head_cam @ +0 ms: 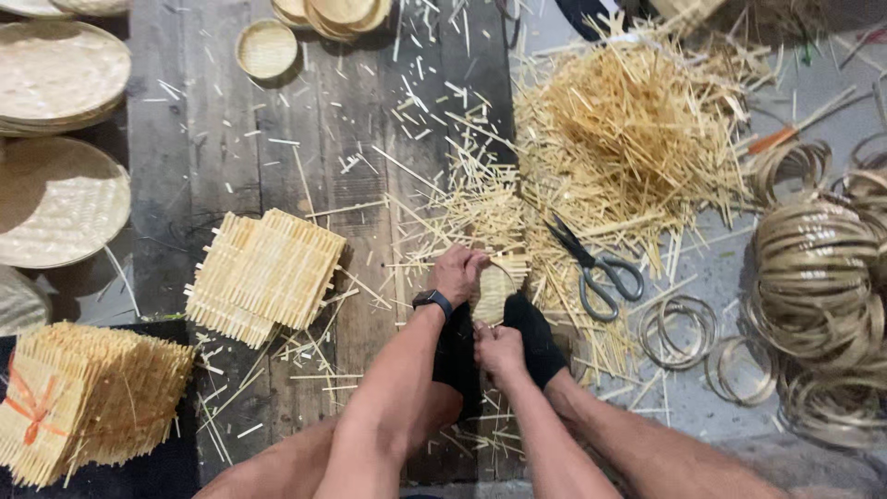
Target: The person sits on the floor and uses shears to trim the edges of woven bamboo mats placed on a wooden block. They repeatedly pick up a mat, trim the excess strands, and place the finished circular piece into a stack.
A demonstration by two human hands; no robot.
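— What are we sitting on here?

— We are looking down at dark, worn wooden planks (231,139), scattered with pale slivers, and grey concrete floor (721,268) is showing on the right.

— And what are we working?

— We are holding a small round woven disc (492,294) between our feet in black socks (531,337). Our left hand (457,271) is curling over its top edge, fingers pressed down on the rim; our right hand (499,351) is pinching its lower edge.

— What is lying around us?

— A loose heap of straw-coloured bamboo strips (628,129) is spreading beyond the disc, with grey-handled scissors (596,268) lying beside it. Square woven mats (268,273) are stacking up on the left, a tied bundle (88,397) nearer us. Flat round trays (60,69) are piling up far left, and coiled bamboo hoops (813,268) are sitting on the right.
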